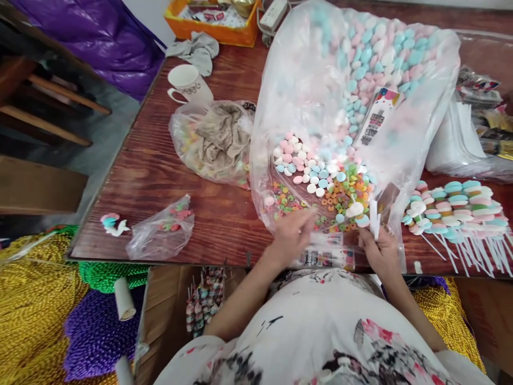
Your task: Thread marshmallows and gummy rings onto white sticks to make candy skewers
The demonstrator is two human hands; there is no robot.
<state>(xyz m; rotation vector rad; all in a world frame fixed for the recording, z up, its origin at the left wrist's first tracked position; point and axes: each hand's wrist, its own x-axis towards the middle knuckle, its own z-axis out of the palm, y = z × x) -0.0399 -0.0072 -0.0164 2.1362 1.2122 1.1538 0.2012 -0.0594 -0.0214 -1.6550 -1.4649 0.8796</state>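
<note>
My right hand (380, 251) is closed at the table's front edge, its fingers gripping a candy skewer (355, 209) with a white and a blue piece at its end. A white strip (374, 220) stands up from the same fingers. My left hand (294, 238) hovers over the small colourful candy rings (348, 187), blurred by motion, so what its fingers hold cannot be made out. Behind the rings lie loose pink, white and blue candies (316, 174), spilling from a large clear plastic bag (316, 85). Printed packets (326, 259) lie between my hands.
Finished candy skewers (460, 211) are stacked at the right. To the left are a small clear bag (162, 230), a mermaid-tail piece (116, 224), a bag with a brown cloth (224, 139) and a white mug (188, 85). An orange box (212, 27) stands behind.
</note>
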